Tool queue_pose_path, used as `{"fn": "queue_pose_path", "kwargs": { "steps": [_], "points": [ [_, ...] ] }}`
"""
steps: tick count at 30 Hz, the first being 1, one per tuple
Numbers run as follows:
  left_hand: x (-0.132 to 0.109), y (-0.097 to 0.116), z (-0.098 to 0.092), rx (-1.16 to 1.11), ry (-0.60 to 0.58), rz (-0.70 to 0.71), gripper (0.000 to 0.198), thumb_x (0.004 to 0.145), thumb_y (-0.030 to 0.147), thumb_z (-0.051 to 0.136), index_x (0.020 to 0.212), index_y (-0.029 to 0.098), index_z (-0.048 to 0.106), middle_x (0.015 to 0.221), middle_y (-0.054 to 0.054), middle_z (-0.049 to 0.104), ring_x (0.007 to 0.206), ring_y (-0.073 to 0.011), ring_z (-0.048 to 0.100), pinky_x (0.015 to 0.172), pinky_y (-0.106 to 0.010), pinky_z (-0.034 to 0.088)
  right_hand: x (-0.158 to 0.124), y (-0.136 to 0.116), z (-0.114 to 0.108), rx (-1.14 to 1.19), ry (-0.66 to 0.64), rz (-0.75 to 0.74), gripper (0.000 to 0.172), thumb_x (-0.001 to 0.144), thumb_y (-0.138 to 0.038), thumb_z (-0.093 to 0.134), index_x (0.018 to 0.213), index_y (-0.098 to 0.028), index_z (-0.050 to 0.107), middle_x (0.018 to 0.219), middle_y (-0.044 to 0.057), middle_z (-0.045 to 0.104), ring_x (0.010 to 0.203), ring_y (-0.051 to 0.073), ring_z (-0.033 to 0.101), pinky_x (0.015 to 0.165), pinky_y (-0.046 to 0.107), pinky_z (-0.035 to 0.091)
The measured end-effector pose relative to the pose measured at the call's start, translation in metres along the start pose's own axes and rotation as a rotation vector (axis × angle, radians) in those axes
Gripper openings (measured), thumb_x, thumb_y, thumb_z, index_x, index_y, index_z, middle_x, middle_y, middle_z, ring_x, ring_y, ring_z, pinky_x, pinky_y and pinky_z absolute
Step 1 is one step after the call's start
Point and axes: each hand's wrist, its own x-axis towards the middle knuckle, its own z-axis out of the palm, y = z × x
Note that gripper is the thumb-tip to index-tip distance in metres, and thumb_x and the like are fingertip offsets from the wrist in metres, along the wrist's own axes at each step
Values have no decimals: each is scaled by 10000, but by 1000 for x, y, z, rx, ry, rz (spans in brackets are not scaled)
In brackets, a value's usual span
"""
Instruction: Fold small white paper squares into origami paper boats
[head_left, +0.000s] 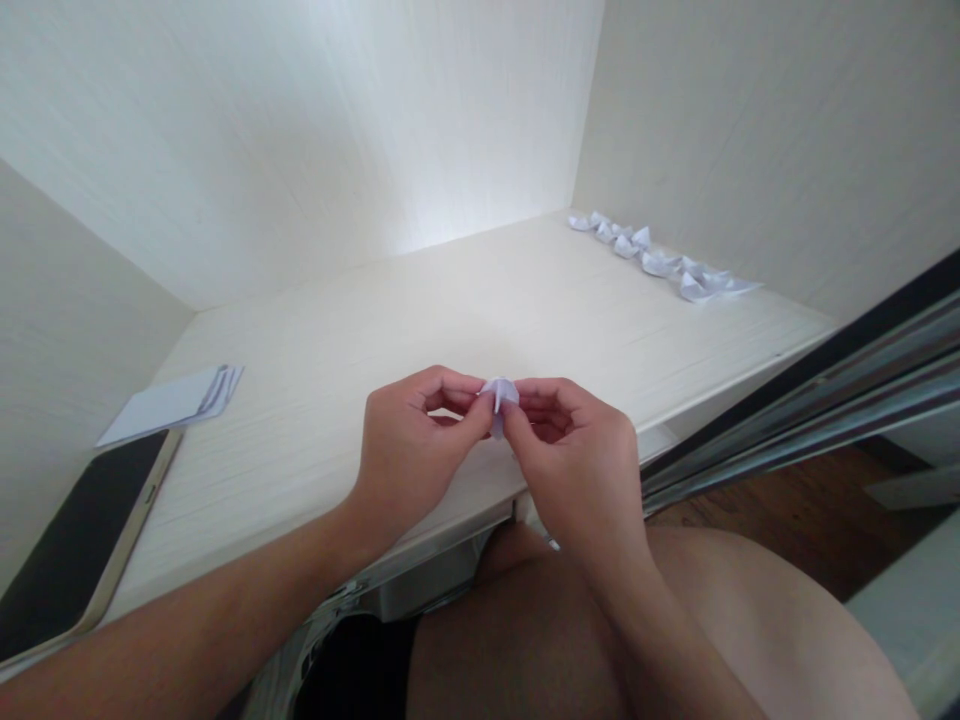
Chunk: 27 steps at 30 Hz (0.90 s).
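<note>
Between my two hands, over the front part of the white desk, is a small piece of folded white paper (498, 392). My left hand (420, 440) pinches its left side with thumb and fingers. On the right side, my right hand (574, 450) grips it the same way, the thumbs close together. The paper's middle stands up in a narrow fold between the thumbs; its lower part and edges are partly hidden by fingers. Several small folded paper boats (660, 262) sit in a row at the desk's back right, by the side wall.
A stack of white paper sheets (169, 408) lies at the left of the desk (420, 310). Nearer me, a phone (86, 535) with a dark screen rests at the left edge. Panels (300, 130) enclose the back and sides. My legs are below the desk's front edge.
</note>
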Motion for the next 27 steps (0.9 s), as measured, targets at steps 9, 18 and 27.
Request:
{"fn": "queue_pose_path", "kwargs": {
  "steps": [9, 18, 27],
  "points": [
    [2, -3, 2, -26, -183, -71, 134, 887, 256, 688, 972, 157, 718, 707, -5, 696, 538, -127, 650, 437, -207, 576, 6, 0, -5, 73, -38, 131, 40, 823, -192, 729, 827, -176, 766, 784, 54, 797, 718, 208, 769, 653, 300, 611],
    [-1, -4, -1, 90, -169, 51, 125, 901, 236, 680, 1012, 189, 714, 650, 37, 631, 532, -128, 680, 497, -202, 559, 15, -3, -9, 9, -147, 151, 78, 772, -111, 728, 807, -176, 752, 746, 50, 788, 694, 214, 757, 640, 311, 597],
    [0, -9, -3, 369, -88, 283, 236, 890, 161, 621, 1104, 216, 704, 702, 46, 661, 550, -101, 604, 576, -206, 530, 2, 1, 4, -97, -32, 28, 87, 854, -193, 704, 922, -190, 759, 824, 60, 804, 723, 206, 762, 677, 312, 594]
  ]
}}
